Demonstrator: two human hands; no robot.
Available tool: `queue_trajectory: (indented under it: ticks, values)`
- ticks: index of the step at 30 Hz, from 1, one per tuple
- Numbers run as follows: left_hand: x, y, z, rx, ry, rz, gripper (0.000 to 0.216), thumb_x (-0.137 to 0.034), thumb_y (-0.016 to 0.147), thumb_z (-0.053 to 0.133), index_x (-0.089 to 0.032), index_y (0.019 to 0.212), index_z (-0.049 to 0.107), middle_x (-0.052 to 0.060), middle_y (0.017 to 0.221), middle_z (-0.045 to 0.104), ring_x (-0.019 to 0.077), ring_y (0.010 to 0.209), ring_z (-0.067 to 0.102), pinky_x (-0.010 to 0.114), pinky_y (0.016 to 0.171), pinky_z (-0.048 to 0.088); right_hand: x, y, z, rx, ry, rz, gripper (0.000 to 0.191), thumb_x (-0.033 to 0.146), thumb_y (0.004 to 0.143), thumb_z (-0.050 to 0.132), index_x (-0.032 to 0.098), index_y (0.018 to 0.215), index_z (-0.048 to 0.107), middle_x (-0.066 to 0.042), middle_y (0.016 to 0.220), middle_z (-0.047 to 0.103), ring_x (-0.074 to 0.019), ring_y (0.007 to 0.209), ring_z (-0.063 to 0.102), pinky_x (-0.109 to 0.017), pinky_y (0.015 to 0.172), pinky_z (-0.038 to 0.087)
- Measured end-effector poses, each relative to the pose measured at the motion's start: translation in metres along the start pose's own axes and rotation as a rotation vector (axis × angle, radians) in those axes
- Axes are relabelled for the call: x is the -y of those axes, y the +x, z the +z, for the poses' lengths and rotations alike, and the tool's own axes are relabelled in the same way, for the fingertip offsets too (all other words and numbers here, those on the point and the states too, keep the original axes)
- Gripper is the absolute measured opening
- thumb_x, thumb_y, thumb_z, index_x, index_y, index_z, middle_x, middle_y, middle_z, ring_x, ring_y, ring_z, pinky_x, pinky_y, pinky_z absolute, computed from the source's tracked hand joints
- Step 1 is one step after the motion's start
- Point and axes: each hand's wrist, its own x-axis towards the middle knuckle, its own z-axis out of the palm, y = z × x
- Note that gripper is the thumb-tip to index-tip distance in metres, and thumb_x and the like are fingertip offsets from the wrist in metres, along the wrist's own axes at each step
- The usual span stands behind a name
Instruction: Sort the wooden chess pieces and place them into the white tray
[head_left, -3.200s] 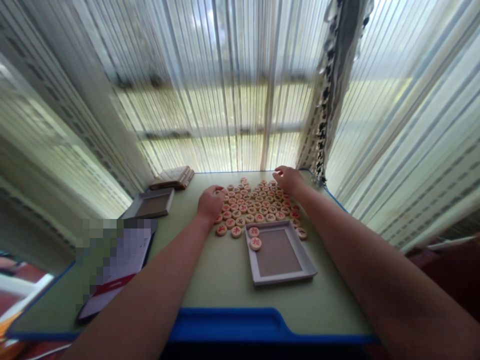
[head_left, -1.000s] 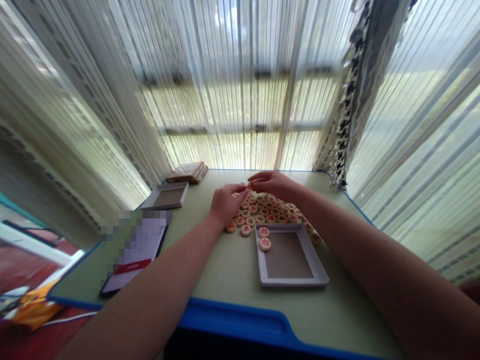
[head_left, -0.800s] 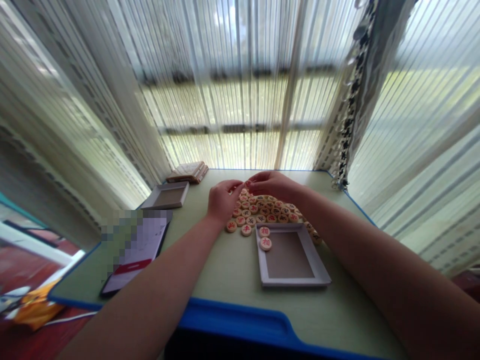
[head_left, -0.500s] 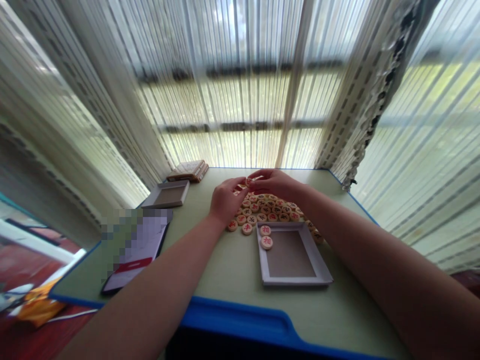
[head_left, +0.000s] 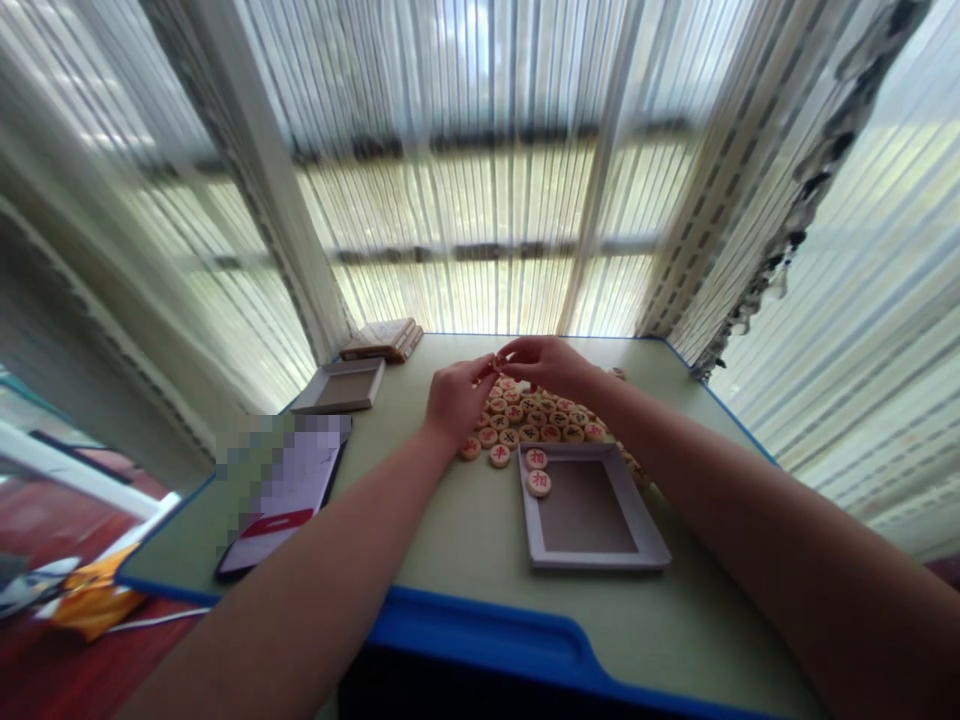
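Observation:
Above the far side of a spread of Chinese chess pieces (head_left: 551, 420), my hands meet at the fingertips. A small round Chinese chess piece (head_left: 498, 364) is pinched between them, mostly covered by fingers. My left hand (head_left: 457, 398) closes on it from the left, and my right hand (head_left: 549, 362) reaches it from the right with bent fingers. Closer to me lies a shallow white box (head_left: 654, 535) with a brown bottom. Two pieces with red characters (head_left: 538, 471) sit in its far left corner, one in front of the other.
A tablet-like device (head_left: 300, 480), partly pixelated, lies at the table's left. Behind it are another shallow box (head_left: 345, 385) and a small stack of books (head_left: 382, 340). Blue edging (head_left: 480, 625) borders the green tabletop; string curtains (head_left: 465, 200) hang beyond.
The view has shifted slightly, so the table things appear a little further right. My hands stay together at the same piece over the pile.

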Motion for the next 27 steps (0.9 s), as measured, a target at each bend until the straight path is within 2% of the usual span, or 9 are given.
queue_trajectory:
  ticks: [7, 14, 20, 24, 27]
  values:
    - [0.003, 0.000, 0.002, 0.020, -0.022, 0.007, 0.019, -0.024, 0.080, 0.056, -0.019, 0.092, 0.070, 0.005, 0.088, 0.071, 0.0167, 0.079, 0.065, 0.027, 0.075, 0.049, -0.006, -0.002, -0.003, -0.032, -0.058, 0.006, 0.030, 0.040, 0.069, 0.066, 0.016, 0.086, 0.068, -0.004, 0.074, 0.066, -0.0079, 0.053, 0.054, -0.020, 0.042, 0.047]
    - [0.001, 0.002, 0.002, 0.013, -0.100, -0.007, 0.025, -0.025, 0.075, 0.063, -0.016, 0.097, 0.067, 0.005, 0.087, 0.070, 0.0138, 0.071, 0.063, 0.025, 0.070, 0.051, -0.001, 0.000, -0.005, -0.022, 0.085, 0.092, 0.024, 0.035, 0.067, 0.069, 0.015, 0.080, 0.069, -0.003, 0.064, 0.063, -0.0082, 0.053, 0.053, -0.019, 0.043, 0.044]
    - [0.003, 0.003, 0.002, -0.038, -0.086, -0.019, 0.023, -0.032, 0.079, 0.058, -0.017, 0.094, 0.067, 0.005, 0.086, 0.069, 0.0138, 0.073, 0.062, 0.024, 0.069, 0.049, 0.006, -0.001, -0.006, -0.012, 0.346, 0.099, 0.024, 0.034, 0.072, 0.065, 0.014, 0.084, 0.068, -0.008, 0.079, 0.067, -0.0101, 0.062, 0.057, -0.019, 0.046, 0.044]
    - [0.001, 0.004, 0.000, -0.075, -0.125, 0.000, 0.025, -0.036, 0.080, 0.056, -0.017, 0.093, 0.067, 0.005, 0.085, 0.069, 0.0129, 0.072, 0.062, 0.024, 0.068, 0.049, 0.011, 0.000, -0.003, -0.007, 0.345, 0.068, 0.027, 0.028, 0.066, 0.071, 0.016, 0.091, 0.068, -0.005, 0.073, 0.066, -0.0104, 0.061, 0.058, -0.019, 0.047, 0.045]
    - [0.000, 0.003, 0.000, -0.099, -0.141, 0.005, 0.027, -0.036, 0.081, 0.055, -0.017, 0.094, 0.066, 0.005, 0.086, 0.069, 0.0128, 0.074, 0.062, 0.023, 0.068, 0.049, 0.013, 0.000, 0.000, -0.015, 0.323, 0.064, 0.029, 0.029, 0.066, 0.071, 0.016, 0.092, 0.068, -0.005, 0.073, 0.067, -0.0112, 0.063, 0.059, -0.020, 0.048, 0.045]
